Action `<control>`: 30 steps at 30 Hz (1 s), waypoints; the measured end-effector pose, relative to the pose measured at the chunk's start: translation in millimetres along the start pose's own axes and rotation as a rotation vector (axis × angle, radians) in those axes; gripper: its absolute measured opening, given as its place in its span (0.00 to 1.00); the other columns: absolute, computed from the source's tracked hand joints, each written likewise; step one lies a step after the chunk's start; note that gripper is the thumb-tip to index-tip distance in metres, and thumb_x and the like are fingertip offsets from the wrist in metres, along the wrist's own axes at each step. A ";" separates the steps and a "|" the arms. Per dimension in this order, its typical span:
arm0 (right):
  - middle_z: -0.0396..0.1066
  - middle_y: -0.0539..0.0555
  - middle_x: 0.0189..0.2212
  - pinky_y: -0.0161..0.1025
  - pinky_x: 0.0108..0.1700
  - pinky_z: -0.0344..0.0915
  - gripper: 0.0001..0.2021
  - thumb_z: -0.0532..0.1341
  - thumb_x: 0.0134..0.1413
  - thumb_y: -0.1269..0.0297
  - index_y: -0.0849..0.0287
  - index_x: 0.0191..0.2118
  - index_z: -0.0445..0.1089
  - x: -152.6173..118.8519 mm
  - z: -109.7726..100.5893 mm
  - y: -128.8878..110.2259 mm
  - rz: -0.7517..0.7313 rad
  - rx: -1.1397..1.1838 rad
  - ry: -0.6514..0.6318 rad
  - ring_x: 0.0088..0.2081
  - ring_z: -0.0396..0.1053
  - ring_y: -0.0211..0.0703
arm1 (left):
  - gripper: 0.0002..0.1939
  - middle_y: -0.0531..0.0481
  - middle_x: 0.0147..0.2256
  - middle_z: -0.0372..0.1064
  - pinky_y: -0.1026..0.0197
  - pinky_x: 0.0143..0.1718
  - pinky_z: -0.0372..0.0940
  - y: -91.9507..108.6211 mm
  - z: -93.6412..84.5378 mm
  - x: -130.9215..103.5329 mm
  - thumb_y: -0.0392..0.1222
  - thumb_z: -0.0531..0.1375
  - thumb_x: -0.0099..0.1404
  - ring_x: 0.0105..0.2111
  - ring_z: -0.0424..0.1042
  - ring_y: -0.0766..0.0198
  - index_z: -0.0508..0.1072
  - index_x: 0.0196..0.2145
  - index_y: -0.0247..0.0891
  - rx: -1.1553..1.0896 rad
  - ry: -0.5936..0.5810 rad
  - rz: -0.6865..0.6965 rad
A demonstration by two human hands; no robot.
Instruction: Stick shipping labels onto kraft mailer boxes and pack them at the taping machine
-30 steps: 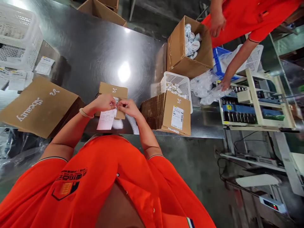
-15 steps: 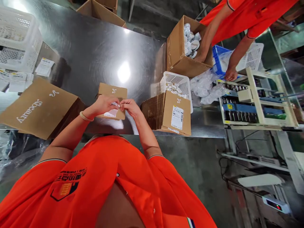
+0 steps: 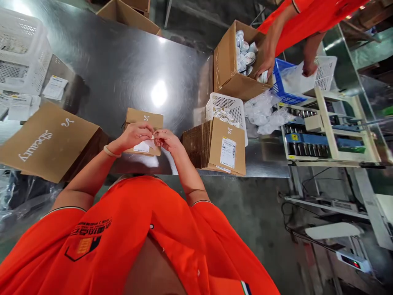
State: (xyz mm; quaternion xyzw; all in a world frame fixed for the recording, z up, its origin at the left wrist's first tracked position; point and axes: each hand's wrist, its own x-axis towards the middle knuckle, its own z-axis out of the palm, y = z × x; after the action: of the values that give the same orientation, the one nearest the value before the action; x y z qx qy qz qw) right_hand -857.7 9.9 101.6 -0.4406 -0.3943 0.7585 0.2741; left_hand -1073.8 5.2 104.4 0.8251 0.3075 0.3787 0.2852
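Note:
My left hand [image 3: 136,136] and my right hand [image 3: 167,140] meet fingertip to fingertip above a small brown cardboard box [image 3: 155,119]. Both are closed in a pinch on a small white piece [image 3: 152,137], mostly covered by the fingers; its kind cannot be made out. Below them, a white label [image 3: 141,147] shows on the box's near part. Just right of my right hand stands a row of flat brown cartons [image 3: 198,145] on edge, the end one bearing a printed label [image 3: 228,151].
A larger carton [image 3: 43,139] is at left, near a white basket [image 3: 41,61] and label stacks [image 3: 55,87]. Behind the carton row stands a white basket [image 3: 239,104] of small pieces. A co-worker's hand [image 3: 266,65] is in a box [image 3: 225,61] of round white items. A rack [image 3: 322,96] stands right.
My fingers have shifted slightly around the white piece; the printed strip seen by my left hand no longer shows there. The co-worker's near hand has risen with a round white item.

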 end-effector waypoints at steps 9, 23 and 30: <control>0.79 0.50 0.35 0.36 0.44 0.67 0.12 0.71 0.57 0.54 0.58 0.38 0.80 1.1 -3.4 4.6 -0.413 -0.472 0.278 0.41 0.73 0.43 | 0.12 0.49 0.31 0.76 0.59 0.39 0.70 -25.1 18.8 -1.4 0.50 0.68 0.71 0.32 0.73 0.60 0.76 0.35 0.40 -0.085 0.110 -0.336; 0.84 0.60 0.45 0.49 0.58 0.64 0.13 0.60 0.66 0.67 0.58 0.44 0.85 66.6 -55.9 -79.0 -0.055 -1.532 0.331 0.50 0.76 0.53 | 0.50 0.31 0.81 0.45 0.17 0.76 0.38 -33.2 28.5 -3.5 0.63 0.67 0.71 0.81 0.33 0.22 0.58 0.80 0.38 0.420 0.045 -0.847; 0.84 0.69 0.48 0.68 0.69 0.56 0.15 0.67 0.57 0.71 0.64 0.49 0.84 129.9 -35.5 -67.4 0.077 -1.845 0.103 0.57 0.78 0.65 | 0.59 0.32 0.83 0.35 0.19 0.74 0.46 -44.3 41.9 -13.0 0.70 0.68 0.66 0.81 0.28 0.24 0.51 0.83 0.42 0.443 -0.099 -0.927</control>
State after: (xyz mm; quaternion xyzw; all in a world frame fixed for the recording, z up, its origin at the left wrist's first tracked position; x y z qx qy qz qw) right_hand -881.6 158.1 88.7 -0.5304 -0.8147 0.1320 -0.1939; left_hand -1060.0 14.5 44.3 0.6597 0.6998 0.0989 0.2556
